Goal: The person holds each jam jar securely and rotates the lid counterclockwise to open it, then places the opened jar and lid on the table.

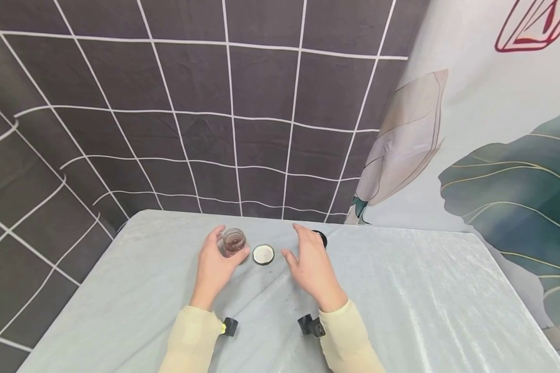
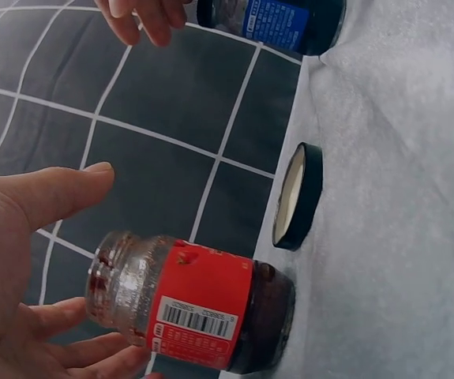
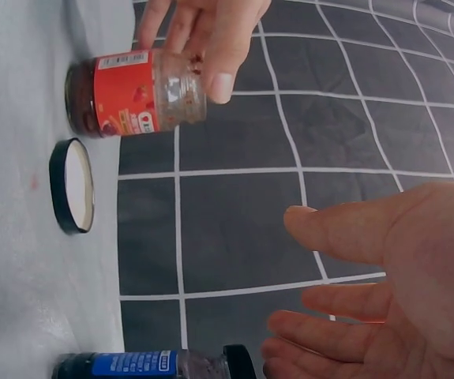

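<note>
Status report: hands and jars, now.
Left hand cupping the open red-label jar, grip uncertain. Right hand open, beside the blue-label jar. Loose lid lies between them.
</note>
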`<state>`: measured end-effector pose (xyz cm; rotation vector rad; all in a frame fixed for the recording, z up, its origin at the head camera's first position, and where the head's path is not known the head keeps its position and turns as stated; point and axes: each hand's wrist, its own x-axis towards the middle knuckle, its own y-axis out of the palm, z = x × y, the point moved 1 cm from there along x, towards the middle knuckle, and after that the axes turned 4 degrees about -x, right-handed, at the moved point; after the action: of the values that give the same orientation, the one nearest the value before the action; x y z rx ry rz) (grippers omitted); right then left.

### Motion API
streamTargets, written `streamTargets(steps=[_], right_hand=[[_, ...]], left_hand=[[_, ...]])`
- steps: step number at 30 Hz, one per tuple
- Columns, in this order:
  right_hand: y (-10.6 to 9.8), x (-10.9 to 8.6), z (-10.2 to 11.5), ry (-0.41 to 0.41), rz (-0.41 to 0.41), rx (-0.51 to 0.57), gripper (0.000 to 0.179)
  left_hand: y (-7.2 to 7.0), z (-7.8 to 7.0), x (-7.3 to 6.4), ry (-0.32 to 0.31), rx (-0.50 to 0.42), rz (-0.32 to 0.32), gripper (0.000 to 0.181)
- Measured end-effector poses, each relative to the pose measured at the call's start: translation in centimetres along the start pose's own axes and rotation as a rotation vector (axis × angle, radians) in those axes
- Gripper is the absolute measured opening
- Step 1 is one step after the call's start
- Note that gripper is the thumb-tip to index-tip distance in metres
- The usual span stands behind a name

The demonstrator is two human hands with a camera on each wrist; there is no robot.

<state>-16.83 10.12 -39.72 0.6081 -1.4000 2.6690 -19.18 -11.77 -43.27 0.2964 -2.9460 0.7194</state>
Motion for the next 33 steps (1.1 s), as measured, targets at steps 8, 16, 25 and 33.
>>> streamTargets(steps=[8,16,25,33], right_hand=[[-0.5,-0.2,-0.2,0.0,-0.012,0.009,0.057],[-1.0,-0.3,-0.8,-0.002,-0.022,0.019,0.057],[-1.4,-0.2,-1.0,0.014,-0.026,0.009,0.057],[-1.5,-0.2,-1.2,0.03,-0.006,0.006,0.058]], left_hand=[[-0.2,-0.7,-0.3,0.019,0.0,-0.005,0.084],[0.0,-1.4,-0.7,0.093,-0.01,-0.02,0.084],[0.1,-2.0,-1.0,0.093,-0.03,-0.001,0.084],[0.0,-2.2,-1.1,0.126,-0.042,-0.011,0.083]])
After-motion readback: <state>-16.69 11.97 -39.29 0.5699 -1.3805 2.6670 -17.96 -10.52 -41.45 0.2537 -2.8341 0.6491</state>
